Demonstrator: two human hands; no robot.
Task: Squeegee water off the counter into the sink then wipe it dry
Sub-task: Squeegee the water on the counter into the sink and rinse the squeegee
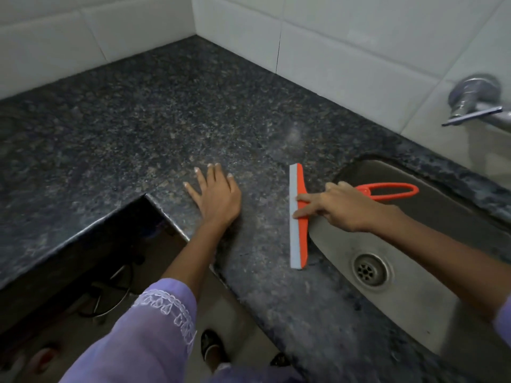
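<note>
An orange squeegee [301,239] with a pale grey rubber blade lies on the dark speckled granite counter [154,120], its blade standing along the left rim of the steel sink [431,297]. My right hand [340,207] grips the squeegee at the neck of its looped orange handle, with two fingers stretched out onto the blade bar. The handle loop sticks out over the sink basin. My left hand [214,194] rests flat on the counter with fingers spread, a hand's width left of the blade.
A chrome tap [475,106] juts from the white tiled wall [345,45] above the sink's far end. The drain [370,272] sits in the basin. The counter has an inner corner edge at lower left, with floor, cables and feet below.
</note>
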